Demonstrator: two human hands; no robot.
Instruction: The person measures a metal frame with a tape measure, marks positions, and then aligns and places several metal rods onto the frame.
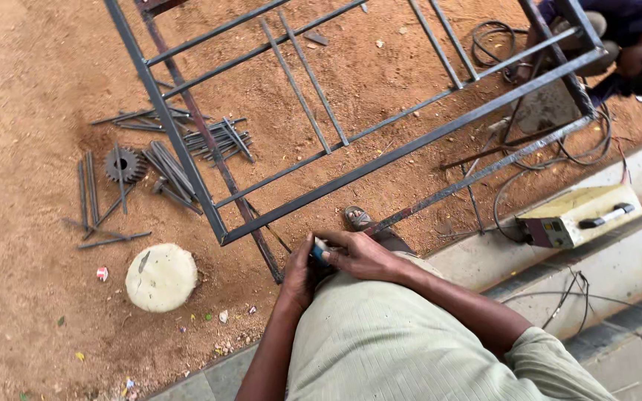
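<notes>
Left to right: loose steel rods and a toothed wheel lie on the sandy ground, within reach beside the round pale disc. Your left hand and right hand meet at your knee, fingers of both clenched around a small blue-tipped tool, probably to steady it, just below the corner of the steel frame. Yellow welding unit sits on the kerb, right, cables trailing; another person crouches at the frame's far corner.
</notes>
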